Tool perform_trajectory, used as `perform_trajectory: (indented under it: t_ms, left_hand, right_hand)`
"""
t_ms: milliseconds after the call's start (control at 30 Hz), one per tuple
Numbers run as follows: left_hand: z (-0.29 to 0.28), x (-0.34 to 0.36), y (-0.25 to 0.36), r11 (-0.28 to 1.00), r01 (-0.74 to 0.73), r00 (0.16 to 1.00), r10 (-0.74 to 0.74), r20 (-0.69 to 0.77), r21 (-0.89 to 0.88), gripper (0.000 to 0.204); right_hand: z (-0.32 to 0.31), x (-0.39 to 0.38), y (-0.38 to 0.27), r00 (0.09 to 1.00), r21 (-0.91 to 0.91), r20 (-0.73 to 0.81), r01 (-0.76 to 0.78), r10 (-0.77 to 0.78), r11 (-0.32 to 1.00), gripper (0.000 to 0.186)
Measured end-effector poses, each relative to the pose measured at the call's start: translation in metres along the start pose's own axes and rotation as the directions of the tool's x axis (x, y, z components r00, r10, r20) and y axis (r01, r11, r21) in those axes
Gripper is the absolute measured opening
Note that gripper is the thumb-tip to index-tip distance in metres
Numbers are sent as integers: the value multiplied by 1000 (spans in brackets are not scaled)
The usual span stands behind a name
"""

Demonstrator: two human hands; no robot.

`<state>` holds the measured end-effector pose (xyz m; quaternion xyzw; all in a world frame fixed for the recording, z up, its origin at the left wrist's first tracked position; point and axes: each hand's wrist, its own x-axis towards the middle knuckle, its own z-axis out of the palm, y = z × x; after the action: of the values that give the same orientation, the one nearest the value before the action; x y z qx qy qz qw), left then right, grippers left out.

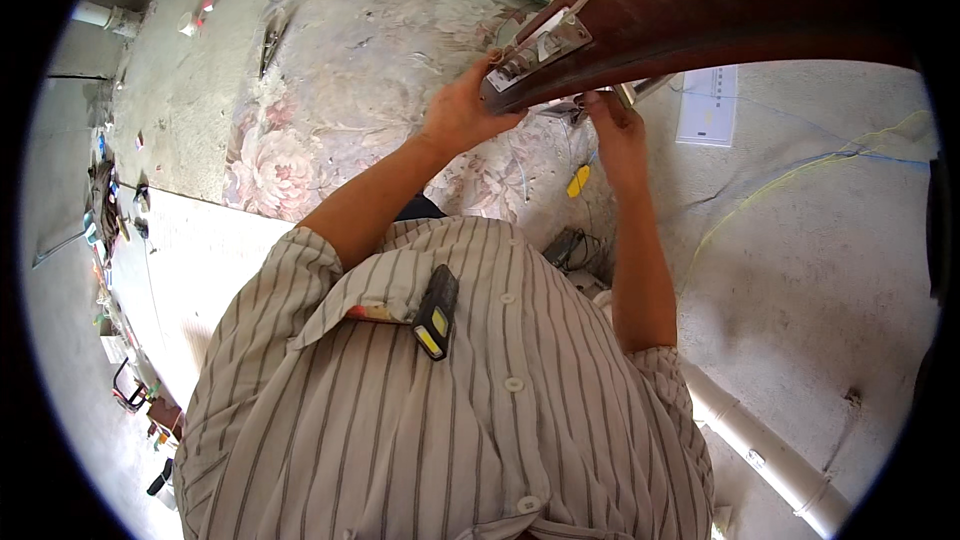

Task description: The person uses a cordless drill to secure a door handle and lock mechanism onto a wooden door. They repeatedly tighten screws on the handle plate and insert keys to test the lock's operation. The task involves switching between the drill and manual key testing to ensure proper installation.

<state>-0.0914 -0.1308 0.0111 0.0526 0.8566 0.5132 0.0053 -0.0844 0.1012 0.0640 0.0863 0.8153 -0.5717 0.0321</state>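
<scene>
A dark red-brown door point(700, 20) runs from the upper right toward me, edge on. Set in its edge is a metal lock plate point(540, 52) with bolts. My left hand point(462, 108) is closed on the end of the door beside the plate, thumb and fingers on either side. On the opposite face, my right hand point(612, 125) pinches at a metal lock fitting point(560, 105); what its fingertips hold is hidden. A metal door handle point(650, 88) sticks out behind it. Below hangs a yellow tag point(578, 180), on what looks like a thin cord.
A flowered, dirty sheet point(340, 60) covers part of the floor. Blue and yellow wires point(770, 185) trail along the grey wall at right, near a white printed sheet point(708, 105). A white pipe point(765, 450) lies lower right. Tools and clutter point(130, 385) line the left.
</scene>
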Motion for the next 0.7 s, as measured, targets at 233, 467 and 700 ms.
perform_trajectory:
  t_ms: [233, 467, 700]
  left_hand:
    - [1, 0, 1, 998, -58, 997, 57, -47, -11, 88]
    - [0, 1, 2, 998, -50, 999, 50, -20, -28, 88]
    - [0, 1, 0, 999, -40, 999, 40, -19, -3, 90]
  right_hand:
    - [10, 11, -6, 912, 731, 340, -410, 231, 545, 22]
    - [4, 10, 17, 861, 791, 465, -509, 206, 339, 20]
    - [-7, 12, 2, 975, 92, -222, 51, -30, 994, 28]
